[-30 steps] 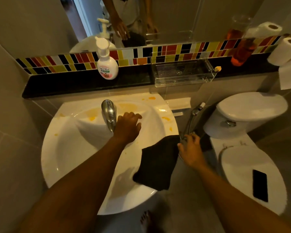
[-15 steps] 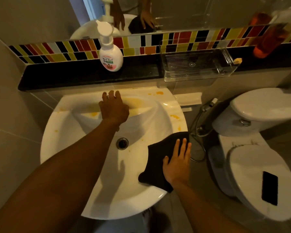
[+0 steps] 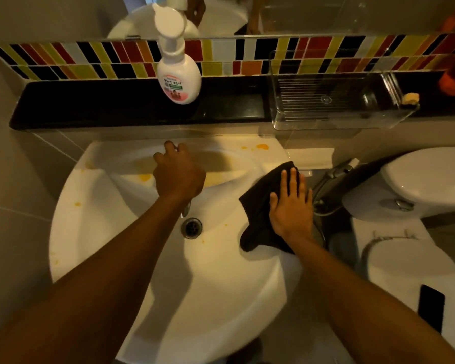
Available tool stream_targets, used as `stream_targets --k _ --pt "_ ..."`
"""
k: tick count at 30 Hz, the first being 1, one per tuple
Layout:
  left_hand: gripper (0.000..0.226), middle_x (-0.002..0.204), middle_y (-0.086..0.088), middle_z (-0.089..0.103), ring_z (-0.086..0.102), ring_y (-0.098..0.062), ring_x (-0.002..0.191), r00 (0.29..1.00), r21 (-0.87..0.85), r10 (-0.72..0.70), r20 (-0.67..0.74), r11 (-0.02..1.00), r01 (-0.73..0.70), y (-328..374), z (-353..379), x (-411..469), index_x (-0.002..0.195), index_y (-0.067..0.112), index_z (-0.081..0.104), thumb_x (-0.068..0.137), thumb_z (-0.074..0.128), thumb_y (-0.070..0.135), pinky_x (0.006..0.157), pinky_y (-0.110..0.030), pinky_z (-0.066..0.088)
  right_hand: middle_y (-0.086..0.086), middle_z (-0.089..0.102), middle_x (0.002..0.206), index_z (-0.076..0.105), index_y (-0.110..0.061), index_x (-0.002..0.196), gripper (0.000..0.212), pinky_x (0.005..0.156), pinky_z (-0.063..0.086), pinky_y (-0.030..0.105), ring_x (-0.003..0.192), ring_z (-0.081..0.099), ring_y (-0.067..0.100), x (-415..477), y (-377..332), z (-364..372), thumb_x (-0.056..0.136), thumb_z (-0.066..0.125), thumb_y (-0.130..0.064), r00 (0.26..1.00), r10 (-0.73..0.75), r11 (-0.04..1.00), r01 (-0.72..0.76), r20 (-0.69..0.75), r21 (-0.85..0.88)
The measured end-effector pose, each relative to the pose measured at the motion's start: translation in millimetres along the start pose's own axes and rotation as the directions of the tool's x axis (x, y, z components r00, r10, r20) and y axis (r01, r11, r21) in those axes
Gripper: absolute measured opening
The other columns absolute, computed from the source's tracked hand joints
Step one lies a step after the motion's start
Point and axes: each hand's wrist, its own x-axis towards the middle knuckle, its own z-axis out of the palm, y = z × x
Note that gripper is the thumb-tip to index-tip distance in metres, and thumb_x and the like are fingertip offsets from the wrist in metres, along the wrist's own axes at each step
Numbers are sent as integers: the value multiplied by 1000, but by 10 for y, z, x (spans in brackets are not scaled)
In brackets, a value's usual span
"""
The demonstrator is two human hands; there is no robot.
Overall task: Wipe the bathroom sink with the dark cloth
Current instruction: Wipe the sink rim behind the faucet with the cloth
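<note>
The white sink (image 3: 90, 232) carries orange stains, the largest at its back right corner (image 3: 262, 146) and along the back of the bowl. The dark cloth (image 3: 256, 206) lies on the right rim, one corner hanging into the bowl. My right hand (image 3: 292, 208) presses flat on the cloth with fingers spread. My left hand (image 3: 179, 177) is curled over the chrome tap, of which only the spout tip (image 3: 186, 209) shows, above the drain (image 3: 191, 227).
A black ledge (image 3: 116, 106) behind the sink holds a white pump soap bottle (image 3: 179, 74) and a clear plastic tray (image 3: 339, 101). To the right stand a toilet tank (image 3: 426, 179) and closed lid (image 3: 405, 271) with a black phone (image 3: 431, 311). A spray hose (image 3: 336, 172) hangs between.
My left hand has moved from beside the tap onto it. My right hand laid flat on the cloth and slid it along the right rim toward the back wall.
</note>
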Motion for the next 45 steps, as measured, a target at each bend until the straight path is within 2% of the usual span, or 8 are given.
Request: stream_targets --k 13,16,20,25,32,37,40,45 --pt "39 138 -13 40 43 -37 118 1000 -24 -7 -1 1000 7 20 -35 -29 125 9 49 88 54 20 88 -41 46 1 -1 162 -7 -21 149 59 121 0 44 148 -7 17 1117 -352 -134 99 15 -42 819 -565 787 572 103 -230" --pt "40 138 -13 39 43 -38 118 1000 -14 -3 5 1000 3 24 -47 -39 126 10 49 88 54 22 89 -41 45 0 7 162 2 -24 151 59 121 1 41 149 0 17 1048 -340 -151 98 18 -44 853 -518 840 522 67 -148" --pt "39 137 -14 41 44 -38 117 1000 -28 -9 5 1000 9 19 -49 -41 125 10 50 88 53 22 89 -42 46 5 7 162 4 -19 152 60 122 3 42 149 1 20 617 -153 -60 99 18 -44 974 -222 974 220 -40 -50" --pt "39 136 -14 41 45 -38 116 1000 -33 -9 4 999 9 23 -53 -40 123 8 50 87 55 21 87 -42 46 6 -3 162 -2 -17 152 62 121 2 42 148 -6 21 257 41 -3 97 9 -45 988 -154 987 154 -4 -46" --pt "44 137 -14 40 43 -38 119 1000 -24 -2 12 1000 2 21 -38 -27 127 9 48 85 58 22 89 -42 46 2 5 162 1 -23 151 58 121 0 46 149 -2 20 744 -133 -99 98 15 -42 918 -394 908 396 44 -133" --pt "38 137 -13 41 44 -37 117 1000 -20 -4 1 1000 4 9 -29 -31 123 11 50 87 55 22 88 -43 48 3 14 161 7 -22 151 56 121 5 42 149 5 20 1273 -515 -154 99 18 -41 699 -701 661 712 142 -237" --pt "35 134 -13 43 45 -36 114 1000 -9 -5 -19 1000 4 20 -27 -25 121 12 51 88 53 23 87 -43 48 3 23 159 17 -21 151 56 121 9 41 148 14 21 1369 -543 -183 99 24 -41 640 -757 609 764 130 -212" --pt "32 131 -12 45 46 -36 112 999 -17 -26 -28 1000 25 34 -41 -36 118 13 54 87 52 20 85 -45 49 6 23 158 18 -19 151 59 121 7 38 147 16 23 1084 -231 -184 98 33 -39 764 -644 762 645 43 -59"
